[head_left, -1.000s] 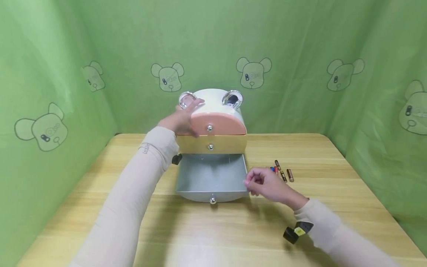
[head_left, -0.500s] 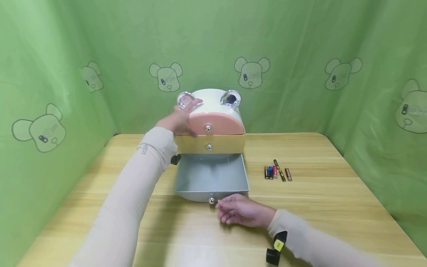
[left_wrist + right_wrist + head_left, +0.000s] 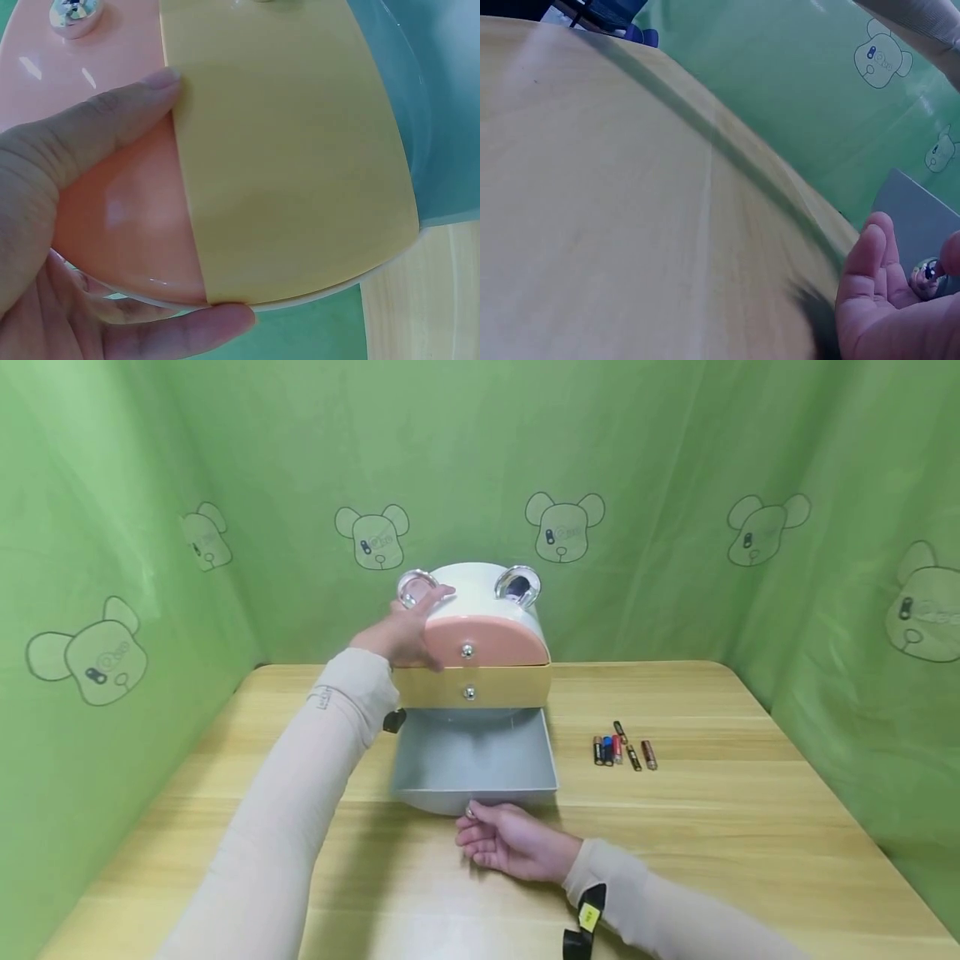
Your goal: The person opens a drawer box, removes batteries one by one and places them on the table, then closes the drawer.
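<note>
A small desktop drawer cabinet (image 3: 480, 589) with a white rounded top and silver ear-like rings stands on the table. Its pink drawer (image 3: 502, 639) and yellow drawer (image 3: 510, 685) are closed; the grey bottom drawer (image 3: 474, 756) is pulled out, with nothing lying in it. My left hand (image 3: 401, 631) holds the cabinet's upper left side, thumb on the front by the pink-yellow seam (image 3: 176, 124), fingers around the side. At the grey drawer's front, my right hand (image 3: 517, 843) pinches the round silver knob (image 3: 924, 279) between thumb and fingers, the other fingers loosely curled below.
Several small batteries (image 3: 617, 749) lie on the wooden table (image 3: 675, 827) to the right of the drawer. Green curtains (image 3: 465, 435) with bear-head prints surround the table at the back and sides.
My right hand has moved left and toward me from the drawer's right side to its front knob, which it now pinches. The left hand stays on the cabinet; the drawer has not visibly moved.
</note>
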